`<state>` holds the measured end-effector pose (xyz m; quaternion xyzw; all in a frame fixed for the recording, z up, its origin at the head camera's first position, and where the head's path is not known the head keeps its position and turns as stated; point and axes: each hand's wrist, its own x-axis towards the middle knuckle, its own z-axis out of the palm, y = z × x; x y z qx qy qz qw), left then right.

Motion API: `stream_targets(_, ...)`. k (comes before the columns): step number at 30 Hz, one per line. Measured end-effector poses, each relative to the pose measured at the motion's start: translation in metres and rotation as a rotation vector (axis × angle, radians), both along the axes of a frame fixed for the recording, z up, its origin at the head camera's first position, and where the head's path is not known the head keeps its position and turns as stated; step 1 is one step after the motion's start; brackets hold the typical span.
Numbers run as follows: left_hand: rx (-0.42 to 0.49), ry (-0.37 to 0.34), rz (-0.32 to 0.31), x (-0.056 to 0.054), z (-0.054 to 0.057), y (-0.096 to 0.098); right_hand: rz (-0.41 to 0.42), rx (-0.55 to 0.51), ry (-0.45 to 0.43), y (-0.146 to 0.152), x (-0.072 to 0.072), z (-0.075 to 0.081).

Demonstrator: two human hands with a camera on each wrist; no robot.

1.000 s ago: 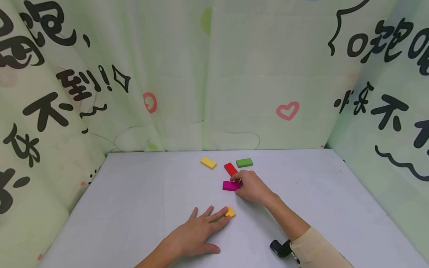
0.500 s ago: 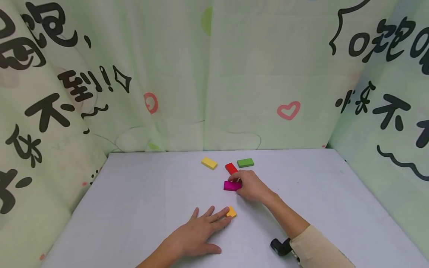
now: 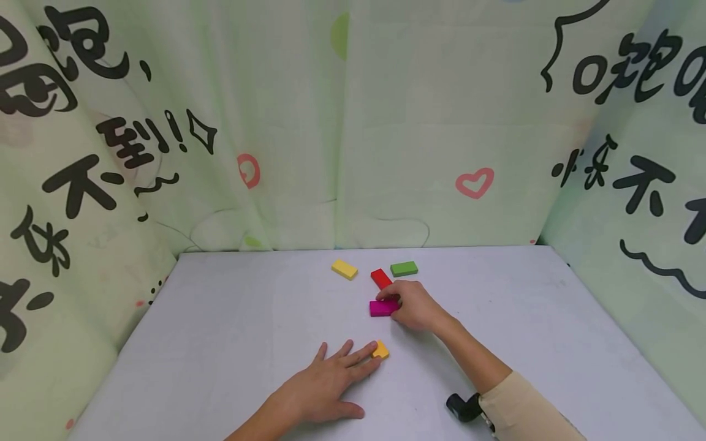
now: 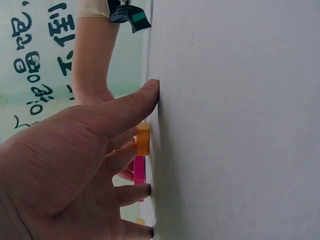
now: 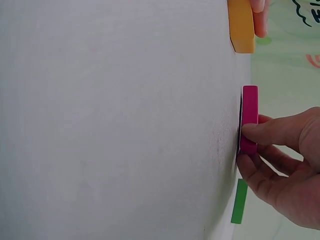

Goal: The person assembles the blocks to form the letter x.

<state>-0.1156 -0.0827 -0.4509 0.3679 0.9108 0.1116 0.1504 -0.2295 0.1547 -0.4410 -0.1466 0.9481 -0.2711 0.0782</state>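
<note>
My right hand [image 3: 417,307] pinches the right end of a magenta block [image 3: 382,309] between thumb and fingers. In the right wrist view the magenta block [image 5: 250,102] stands close along the white tabletop, thumb on its near face. Just beyond that hand lies a red block [image 3: 380,278], its near end partly covered by the fingers. Fingers spread, my left hand [image 3: 325,384] rests on the table in front. An orange block [image 3: 381,350] sits at its index and middle fingertips, partly hidden by them; the left wrist view shows this orange block [image 4: 143,139] beyond the thumb.
Toward the back of the white table [image 3: 231,318] lie a yellow block [image 3: 344,269] and a green block [image 3: 404,269]. A black device [image 3: 463,408] is by the right sleeve [image 3: 524,410]. Printed curtains [image 3: 397,122] enclose the back and sides.
The magenta block in my right hand has turned slightly and come a little nearer, lying more squarely left to right. My left hand and the other blocks stay put.
</note>
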Motion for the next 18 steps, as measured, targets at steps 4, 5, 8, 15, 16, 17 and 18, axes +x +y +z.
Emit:
stream_targets(4,-0.001,0.002,-0.003,-0.0002,0.0,0.0004,0.009,-0.012,0.006,0.0021,0.0018,-0.0003)
stream_targets(5,-0.001,0.001,-0.003,-0.0002,0.0,0.0005,0.01,-0.016,0.007,0.0026,0.0021,-0.0005)
stream_targets(8,-0.001,-0.003,-0.001,0.0003,0.0006,0.0006,0.008,-0.027,0.005,0.004,0.0021,-0.0014)
stream_targets(15,-0.007,-0.005,0.003,-0.0001,0.0019,0.0015,-0.007,-0.045,0.006,0.0069,0.0039,-0.001)
stream_targets(16,-0.007,-0.007,0.004,-0.0002,0.002,0.0016,-0.007,-0.048,0.007,0.0073,0.0044,-0.0006)
stream_targets(17,-0.007,-0.01,0.005,-0.0001,0.0021,0.0017,-0.007,-0.051,0.01,0.0077,0.0048,-0.0004)
stream_targets(18,-0.007,-0.012,0.006,-0.0001,0.0022,0.0018,-0.004,-0.055,0.012,0.0082,0.0053,-0.0001)
